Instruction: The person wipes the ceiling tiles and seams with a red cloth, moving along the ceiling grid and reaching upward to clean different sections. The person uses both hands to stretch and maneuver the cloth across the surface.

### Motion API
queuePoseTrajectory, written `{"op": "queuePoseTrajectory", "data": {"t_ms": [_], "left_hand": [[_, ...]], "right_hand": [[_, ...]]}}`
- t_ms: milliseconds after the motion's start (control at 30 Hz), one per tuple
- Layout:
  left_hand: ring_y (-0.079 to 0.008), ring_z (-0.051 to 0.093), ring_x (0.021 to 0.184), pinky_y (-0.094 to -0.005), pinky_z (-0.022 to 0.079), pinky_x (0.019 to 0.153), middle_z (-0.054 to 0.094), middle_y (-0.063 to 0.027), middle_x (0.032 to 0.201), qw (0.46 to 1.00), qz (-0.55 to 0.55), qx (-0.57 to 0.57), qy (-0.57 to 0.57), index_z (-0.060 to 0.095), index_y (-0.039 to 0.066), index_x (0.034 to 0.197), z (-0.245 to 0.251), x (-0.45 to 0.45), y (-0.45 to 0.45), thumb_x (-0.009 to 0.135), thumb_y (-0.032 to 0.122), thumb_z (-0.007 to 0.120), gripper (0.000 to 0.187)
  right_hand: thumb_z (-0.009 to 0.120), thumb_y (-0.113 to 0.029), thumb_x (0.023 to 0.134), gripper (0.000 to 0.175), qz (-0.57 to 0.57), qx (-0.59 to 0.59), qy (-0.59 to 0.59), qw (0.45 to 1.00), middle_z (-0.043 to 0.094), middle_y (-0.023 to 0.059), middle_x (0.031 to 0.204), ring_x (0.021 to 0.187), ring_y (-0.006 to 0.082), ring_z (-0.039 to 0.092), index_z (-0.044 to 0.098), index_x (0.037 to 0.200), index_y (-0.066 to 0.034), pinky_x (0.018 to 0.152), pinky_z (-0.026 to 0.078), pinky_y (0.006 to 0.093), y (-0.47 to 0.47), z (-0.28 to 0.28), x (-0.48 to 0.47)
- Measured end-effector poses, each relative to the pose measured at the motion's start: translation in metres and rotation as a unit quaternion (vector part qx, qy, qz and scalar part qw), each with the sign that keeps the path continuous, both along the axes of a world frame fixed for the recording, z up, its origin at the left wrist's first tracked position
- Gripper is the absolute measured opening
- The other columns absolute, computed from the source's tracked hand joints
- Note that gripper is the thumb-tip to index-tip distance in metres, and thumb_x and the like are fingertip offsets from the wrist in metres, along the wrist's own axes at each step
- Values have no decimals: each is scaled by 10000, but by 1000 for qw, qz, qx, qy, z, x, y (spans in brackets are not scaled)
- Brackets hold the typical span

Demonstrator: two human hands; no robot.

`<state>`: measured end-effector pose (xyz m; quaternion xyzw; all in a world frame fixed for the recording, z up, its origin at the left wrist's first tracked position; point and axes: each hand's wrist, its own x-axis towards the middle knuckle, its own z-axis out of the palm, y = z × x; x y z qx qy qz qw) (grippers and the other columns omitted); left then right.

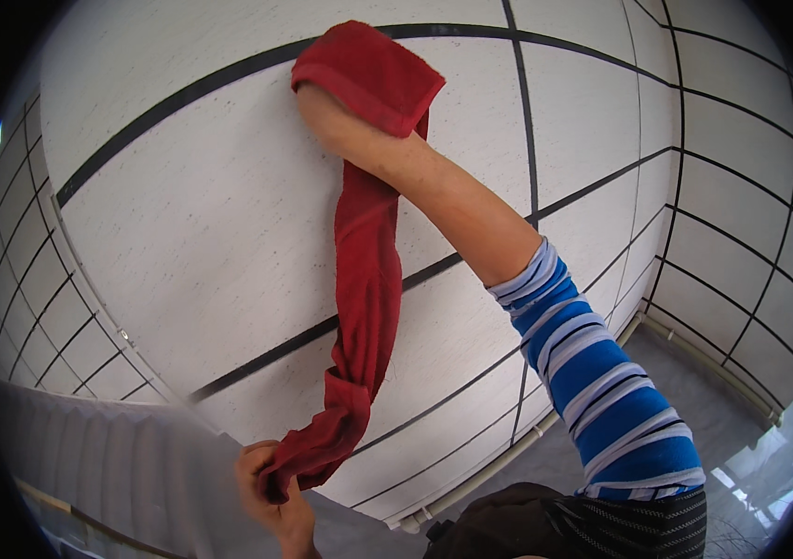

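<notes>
A long red cloth (368,265) hangs down in front of a white tiled wall (228,209) with black joints. Its upper end is draped over my right hand, which is raised against the wall; the cloth hides the fingers, and the wrist (319,115) shows just below its hem. My left hand (274,482), low in the view, grips the lower, bunched end of the same cloth. Between the two hands the cloth runs in a loose, folded strip. A blue, white and black striped sleeve (599,370) is pushed up on my right arm.
Another tiled wall (738,182) meets this one at a corner on the right. A pale pipe (480,482) runs along the foot of the wall above a grey, shiny floor (682,363). At the lower left is a grey pleated surface (103,454).
</notes>
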<state>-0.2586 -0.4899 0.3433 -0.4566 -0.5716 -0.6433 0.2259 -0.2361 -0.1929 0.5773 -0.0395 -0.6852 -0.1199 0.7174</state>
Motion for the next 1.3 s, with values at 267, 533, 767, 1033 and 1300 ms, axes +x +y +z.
{"op": "queuePoseTrajectory", "data": {"t_ms": [267, 533, 767, 1033, 1300], "left_hand": [[-163, 551, 740, -247, 431, 693, 591, -107, 846, 999, 18, -3, 27, 539, -2, 905, -7, -19, -35, 747, -61, 605, 181], [-157, 539, 781, -253, 425, 742, 580, -96, 862, 998, 45, 35, -26, 531, -10, 896, -17, -36, -81, 762, -32, 598, 151], [-146, 530, 789, -247, 422, 746, 570, -84, 867, 999, 17, 8, -39, 539, -1, 920, -17, -45, -96, 755, -43, 612, 185], [-124, 518, 758, -235, 409, 697, 578, -70, 838, 999, 4, 40, -34, 536, 0, 899, -23, -56, -106, 799, -34, 614, 131], [-134, 524, 775, -242, 415, 730, 579, -72, 860, 996, -21, 57, -72, 544, -5, 921, -29, -58, -109, 776, -50, 613, 167]], "right_hand": [[513, 38, 727, 122, -68, 249, -10, 966, 441, 30, 660, 594, 151, 458, 481, 703, -77, 488, 387, 294, -69, 4, -59], [477, -35, 790, 69, -325, 327, 201, 864, 504, 65, 723, 683, 186, 511, 521, 752, -72, 594, 444, 299, -106, 16, -119], [546, -70, 783, 51, 297, 156, -138, 932, 569, 61, 853, 798, 223, 560, 561, 831, -74, 707, 473, 322, -160, 0, -97], [510, -153, 883, 121, 279, 169, -184, 927, 622, 79, 897, 853, 255, 598, 580, 924, -63, 728, 476, 358, -201, 31, -143], [489, -133, 872, 122, 266, 131, -149, 943, 593, 160, 873, 827, 327, 590, 541, 937, -44, 705, 475, 398, -177, 40, -95]]}}
